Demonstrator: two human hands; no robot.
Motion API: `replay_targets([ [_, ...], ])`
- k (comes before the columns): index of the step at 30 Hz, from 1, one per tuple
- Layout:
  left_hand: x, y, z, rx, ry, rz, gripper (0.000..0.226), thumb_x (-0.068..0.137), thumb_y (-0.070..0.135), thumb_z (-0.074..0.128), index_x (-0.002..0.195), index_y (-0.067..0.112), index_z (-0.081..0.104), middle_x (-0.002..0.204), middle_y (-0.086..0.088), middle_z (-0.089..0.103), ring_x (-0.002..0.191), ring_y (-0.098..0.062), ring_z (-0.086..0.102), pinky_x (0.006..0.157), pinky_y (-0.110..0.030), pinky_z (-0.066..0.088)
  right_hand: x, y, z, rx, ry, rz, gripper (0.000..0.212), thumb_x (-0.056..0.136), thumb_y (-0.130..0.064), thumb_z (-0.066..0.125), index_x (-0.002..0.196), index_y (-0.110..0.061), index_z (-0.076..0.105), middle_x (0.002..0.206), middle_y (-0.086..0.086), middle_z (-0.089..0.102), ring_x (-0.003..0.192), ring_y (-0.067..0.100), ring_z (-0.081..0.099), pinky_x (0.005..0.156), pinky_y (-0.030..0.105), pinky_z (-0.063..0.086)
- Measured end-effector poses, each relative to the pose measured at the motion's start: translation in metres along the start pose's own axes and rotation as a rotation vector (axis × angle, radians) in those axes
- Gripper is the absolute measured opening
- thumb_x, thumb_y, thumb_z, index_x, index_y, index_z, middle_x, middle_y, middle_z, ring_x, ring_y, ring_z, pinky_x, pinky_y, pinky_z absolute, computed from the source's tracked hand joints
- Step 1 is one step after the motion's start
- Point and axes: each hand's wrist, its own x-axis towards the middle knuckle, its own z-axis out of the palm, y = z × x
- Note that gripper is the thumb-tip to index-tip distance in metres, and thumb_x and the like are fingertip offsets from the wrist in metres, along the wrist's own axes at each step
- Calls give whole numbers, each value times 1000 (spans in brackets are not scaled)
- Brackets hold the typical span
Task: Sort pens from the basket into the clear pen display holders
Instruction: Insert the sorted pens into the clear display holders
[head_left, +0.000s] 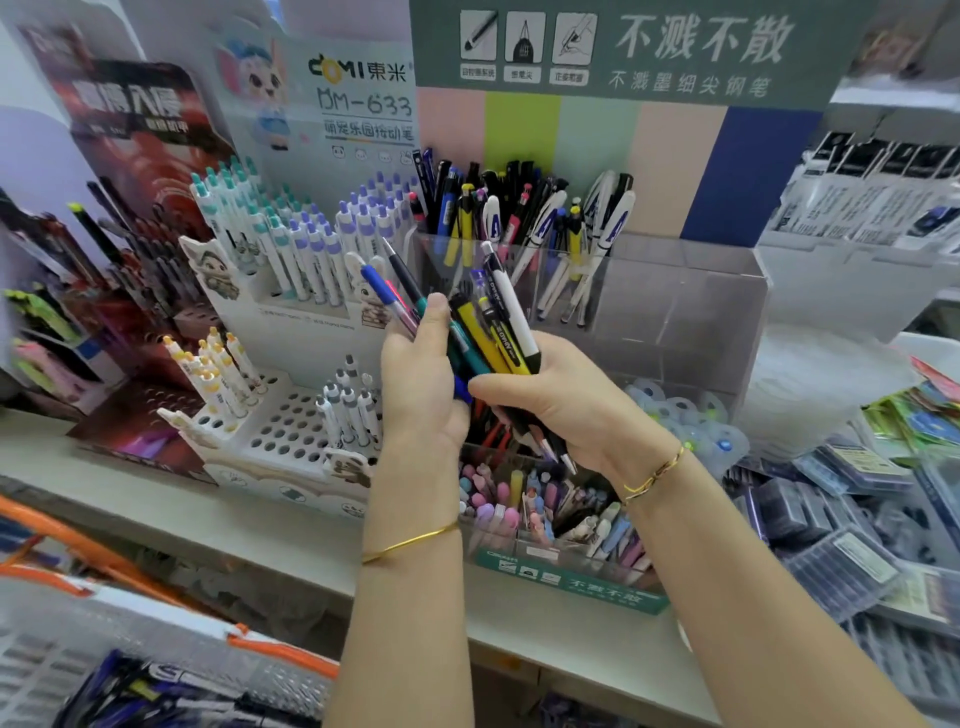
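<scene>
- Both the left hand (421, 384) and right hand (561, 400) curl fingers round mixed plastic pens (493, 338).
- Clear acrylic display holder (685, 306) — only left compartments stocked.
- White orange-handled basket (156, 618) holds more.

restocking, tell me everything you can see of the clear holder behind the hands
The clear holder is a see-through box, seemingly acrylic, standing upright and apparently split by clear dividers. Its left sections are packed with leaning pens, black, yellow, blue and white; its right sections show none. A pastel-striped backboard rises behind it. The left hand and right hand grip a bundle of pens in front of it, apparently not touching it.
</scene>
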Motion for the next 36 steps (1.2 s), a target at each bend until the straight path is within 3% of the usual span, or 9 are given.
replay_targets([
  [5,3,5,-4,3,-27,13,18,102,24,46,95,8,48,73,-9,69,63,-17,71,55,-31,58,-1,-5,-11,204,-84,52,7,89,2,55,90,-3,50,56,2,50,44,11,46,35,19,33],
  [10,9,7,-12,225,-69,28,18,101,23,49,90,9,53,81,-13,71,80,-26,72,77,-46,60,0,-4,-18,369,-43,109,9,94,-3,50,86,-7,46,66,4,49,42,8,44,34,17,32],
  [13,9,12,-23,273,-208,-72,18,101,22,48,94,7,56,62,-2,65,57,-14,67,59,-32,60,3,-9,-24,439,52,84,3,96,-5,46,95,-7,44,66,3,46,39,6,40,33,17,32],
  [16,7,15,-28,383,-432,-194,17,100,22,46,95,10,57,59,3,55,44,-5,49,42,-17,43,11,-13,-22,511,161,31,8,93,2,49,94,-6,48,61,1,40,37,5,34,34,16,30],
  [23,5,15,-29,564,-683,-335,17,97,20,47,97,11,61,59,2,53,43,-4,42,38,-14,31,23,-17,-14,606,333,-89,9,89,-2,61,80,-3,58,70,9,51,39,6,39,37,18,36],
  [27,7,17,-32,508,-623,-321,19,94,21,50,104,13,65,75,-2,67,52,-6,54,43,-15,43,23,-13,-15,523,488,-134,12,85,2,63,74,-4,60,68,12,58,43,9,47,42,20,42],
  [29,10,20,-35,414,-512,-291,20,95,16,51,106,12,67,86,-6,73,59,-7,62,48,-15,50,22,-12,-17,547,573,-131,5,86,0,64,88,3,61,68,9,60,44,8,52,44,20,46],
  [33,16,23,-36,253,-395,-239,21,95,1,48,106,3,66,77,-7,69,61,-8,62,44,-12,47,19,-6,-18,523,596,-131,27,87,-2,64,109,10,56,66,8,60,45,10,55,48,23,50],
  [36,18,20,-35,227,-355,-190,22,95,-3,47,105,2,65,78,-7,70,58,-8,60,44,-12,46,17,-3,-19,398,583,-134,20,86,0,62,105,7,56,59,7,55,43,11,51,44,23,47],
])
